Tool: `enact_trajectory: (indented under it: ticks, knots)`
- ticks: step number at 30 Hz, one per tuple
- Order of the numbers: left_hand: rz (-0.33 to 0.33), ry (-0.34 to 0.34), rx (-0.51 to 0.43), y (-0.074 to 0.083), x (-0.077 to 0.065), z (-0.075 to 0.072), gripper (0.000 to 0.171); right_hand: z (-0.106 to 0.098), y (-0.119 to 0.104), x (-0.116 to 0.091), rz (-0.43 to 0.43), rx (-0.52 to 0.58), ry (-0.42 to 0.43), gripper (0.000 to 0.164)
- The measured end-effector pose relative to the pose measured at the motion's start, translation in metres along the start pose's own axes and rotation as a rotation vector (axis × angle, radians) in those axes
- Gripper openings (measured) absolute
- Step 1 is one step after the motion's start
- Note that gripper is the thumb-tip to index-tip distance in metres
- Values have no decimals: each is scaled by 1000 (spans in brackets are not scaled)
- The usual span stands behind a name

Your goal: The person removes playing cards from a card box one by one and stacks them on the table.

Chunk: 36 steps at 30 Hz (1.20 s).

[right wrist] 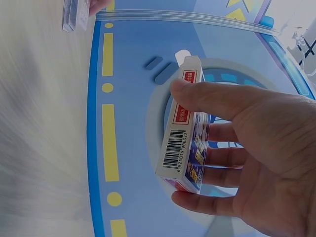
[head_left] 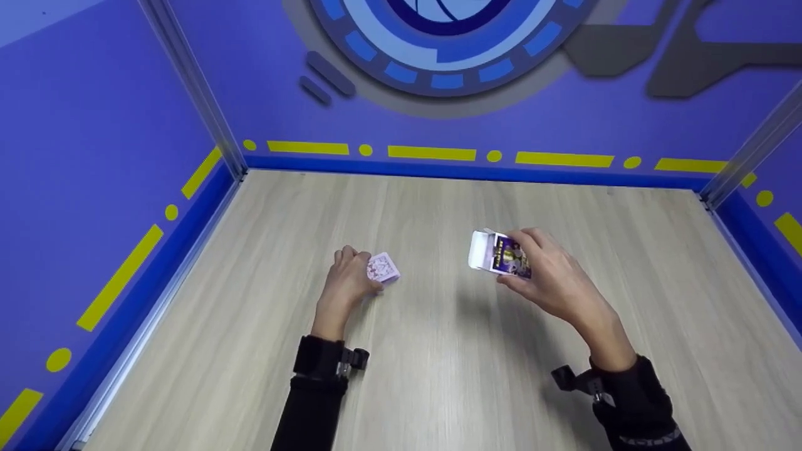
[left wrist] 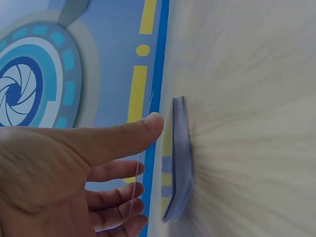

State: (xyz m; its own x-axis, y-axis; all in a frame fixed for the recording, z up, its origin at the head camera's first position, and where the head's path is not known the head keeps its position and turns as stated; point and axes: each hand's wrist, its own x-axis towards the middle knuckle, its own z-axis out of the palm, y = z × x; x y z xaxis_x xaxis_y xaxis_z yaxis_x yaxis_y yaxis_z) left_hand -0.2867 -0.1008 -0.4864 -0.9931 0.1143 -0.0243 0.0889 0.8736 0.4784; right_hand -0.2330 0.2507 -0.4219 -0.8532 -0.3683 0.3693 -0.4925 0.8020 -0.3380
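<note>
My left hand (head_left: pixel 348 275) is at a small stack of playing cards (head_left: pixel 383 269) with a pink-and-white patterned back, lying on the table. From the left wrist, the stack (left wrist: pixel 182 158) shows its side just beyond the fingertips. A thin playing card (left wrist: pixel 135 185), seen edge-on, sits between the thumb and fingers of that hand (left wrist: pixel 74 173). My right hand (head_left: pixel 551 272) holds a purple-and-white card box (head_left: pixel 510 255) above the table, its white end flap (head_left: pixel 479 250) folded open to the left. In the right wrist view, thumb and fingers grip the box (right wrist: pixel 180 143) along its barcode side.
The wooden table (head_left: pixel 432 363) is bounded by a purple-blue back panel (head_left: pixel 438 134) and side panels (head_left: pixel 75 188) with yellow markings. Metal posts (head_left: pixel 194 81) stand at the corners. Black wrist camera mounts (head_left: pixel 319 357) sit on both wrists.
</note>
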Motion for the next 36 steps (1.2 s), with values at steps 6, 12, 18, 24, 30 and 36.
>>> enact_trajectory:
  ticks: [6,12,18,24,30,36]
  knots:
    - [-41,-45,24,-1,1,5,68,1,-1,0,0,-4,-11,70]
    - [-48,-45,20,-2,1,9,65,1,-1,0,0,-6,-14,69]
    - [-38,-62,35,0,1,11,65,0,-2,0,-5,-6,-13,69]
    - [-42,-69,37,1,2,13,71,0,-3,-1,3,-7,-17,69]
    - [-45,-55,44,1,3,15,68,3,-3,-1,2,-6,-16,69]
    - [-38,-61,71,3,2,14,59,1,-3,0,-6,-6,-10,68]
